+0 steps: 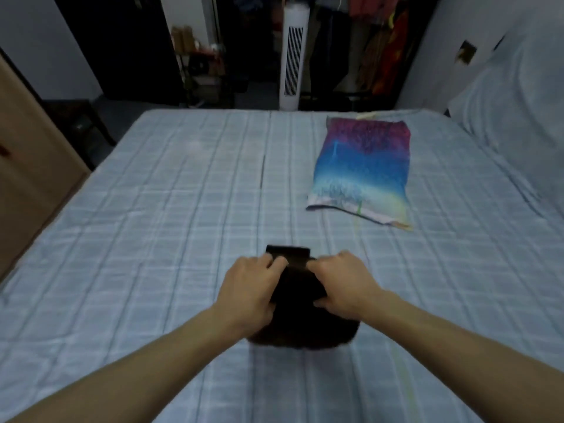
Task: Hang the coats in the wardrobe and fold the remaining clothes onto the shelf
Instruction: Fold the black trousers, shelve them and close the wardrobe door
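Gripping hands: the left hand [247, 285] and the right hand [345, 285] both clamp the dark garment [300, 300], a near-black piece of soft cloth folded into a narrow block.
Garment against the grip: it lies between the two hands. Its far end pokes out past the fingertips as a flat, squared band, and its wider near end bulges out below the wrists.
Garment on the bed: it sits near the middle of the bed's near edge. Blur hides whether its underside rests on the quilt.
Left hand pose: palm down, fingers curled over the garment's left side, thumb tucked lower along the same side.
Right hand pose: it mirrors the left, knuckles up, with fingers over the right side and the thumb low.
Arms: both bare forearms reach in from the near corners and meet at the garment.
Bed [152, 239]: a pale blue quilt with a white check, stitched in squares and lightly creased.
Multicoloured cloth [363, 169]: a flat folded rectangle shading from purple through blue to pale green and yellow. It lies toward the far right corner of the bed, well apart from the hands.
Pale blue bedding [518, 102]: it is heaped along the right edge.
White tower fan [293, 56]: a tall, slatted fan standing upright beyond the far edge.
Open wardrobe [381, 41]: dark inside, with red and orange clothes hanging, to the right of the fan.
Wooden panel [30, 163]: a light brown panel beside the left edge.
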A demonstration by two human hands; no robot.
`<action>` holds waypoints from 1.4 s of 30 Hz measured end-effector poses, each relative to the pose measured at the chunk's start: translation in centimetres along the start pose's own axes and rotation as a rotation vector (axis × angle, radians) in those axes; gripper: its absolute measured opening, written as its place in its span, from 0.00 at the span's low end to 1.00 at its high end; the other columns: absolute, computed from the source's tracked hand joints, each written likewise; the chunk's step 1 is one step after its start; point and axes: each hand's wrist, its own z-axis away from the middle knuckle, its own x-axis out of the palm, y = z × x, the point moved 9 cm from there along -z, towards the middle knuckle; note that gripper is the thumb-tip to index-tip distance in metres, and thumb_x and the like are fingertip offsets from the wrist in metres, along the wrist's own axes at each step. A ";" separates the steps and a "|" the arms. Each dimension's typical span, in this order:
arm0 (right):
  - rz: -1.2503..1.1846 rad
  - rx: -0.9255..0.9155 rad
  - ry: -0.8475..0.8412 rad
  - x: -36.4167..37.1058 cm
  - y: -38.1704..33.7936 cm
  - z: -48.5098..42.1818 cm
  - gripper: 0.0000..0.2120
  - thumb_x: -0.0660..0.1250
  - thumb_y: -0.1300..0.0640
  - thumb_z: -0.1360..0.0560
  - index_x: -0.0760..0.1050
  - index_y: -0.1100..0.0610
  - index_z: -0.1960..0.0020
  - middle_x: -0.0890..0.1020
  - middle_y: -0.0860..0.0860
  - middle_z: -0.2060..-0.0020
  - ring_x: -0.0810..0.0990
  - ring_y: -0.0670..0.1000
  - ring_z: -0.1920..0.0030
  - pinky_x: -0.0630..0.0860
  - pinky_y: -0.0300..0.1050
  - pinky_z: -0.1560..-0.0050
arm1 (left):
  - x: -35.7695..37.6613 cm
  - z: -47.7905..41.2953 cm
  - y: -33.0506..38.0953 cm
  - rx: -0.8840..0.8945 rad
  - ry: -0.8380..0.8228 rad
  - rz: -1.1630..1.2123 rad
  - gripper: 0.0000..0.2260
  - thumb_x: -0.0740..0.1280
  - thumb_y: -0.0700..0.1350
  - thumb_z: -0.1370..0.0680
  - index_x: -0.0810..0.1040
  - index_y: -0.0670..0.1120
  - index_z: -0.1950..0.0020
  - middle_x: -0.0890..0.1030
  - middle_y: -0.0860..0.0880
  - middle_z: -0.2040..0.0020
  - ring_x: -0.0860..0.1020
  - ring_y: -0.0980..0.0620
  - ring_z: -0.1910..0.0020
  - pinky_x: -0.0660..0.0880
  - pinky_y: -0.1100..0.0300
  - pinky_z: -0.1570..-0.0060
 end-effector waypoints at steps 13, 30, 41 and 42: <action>-0.239 0.060 -0.214 6.0 0.3 2.5 0.20 0.78 0.44 0.36 0.74 0.48 0.50 0.81 0.48 0.54 0.79 0.52 0.52 0.73 0.45 0.56 | 4.0 2.1 0.9 -0.010 -0.211 0.141 0.25 0.73 0.52 0.31 0.68 0.54 0.37 0.77 0.53 0.45 0.77 0.48 0.50 0.69 0.57 0.54; -0.157 0.195 -0.039 14.8 9.5 -11.7 0.38 0.75 0.43 0.33 0.65 0.50 0.27 0.70 0.54 0.31 0.67 0.57 0.31 0.60 0.54 0.30 | 15.3 -8.2 -3.2 0.007 0.071 0.047 0.21 0.71 0.50 0.27 0.76 0.47 0.35 0.76 0.45 0.34 0.74 0.43 0.36 0.70 0.46 0.39; -0.144 0.215 0.128 19.9 4.4 -5.0 0.30 0.50 0.39 0.20 0.58 0.49 0.21 0.57 0.56 0.21 0.51 0.59 0.21 0.48 0.62 0.25 | 21.0 -6.5 -3.4 -0.171 -0.095 0.066 0.31 0.47 0.63 0.19 0.67 0.47 0.24 0.65 0.44 0.23 0.58 0.44 0.22 0.53 0.41 0.25; -0.149 0.214 0.115 20.5 4.5 -5.2 0.30 0.50 0.38 0.20 0.56 0.48 0.21 0.56 0.56 0.21 0.50 0.59 0.21 0.47 0.63 0.25 | 20.9 -6.6 -3.1 -0.167 -0.093 0.067 0.31 0.47 0.63 0.19 0.66 0.46 0.24 0.64 0.43 0.22 0.57 0.43 0.21 0.52 0.40 0.25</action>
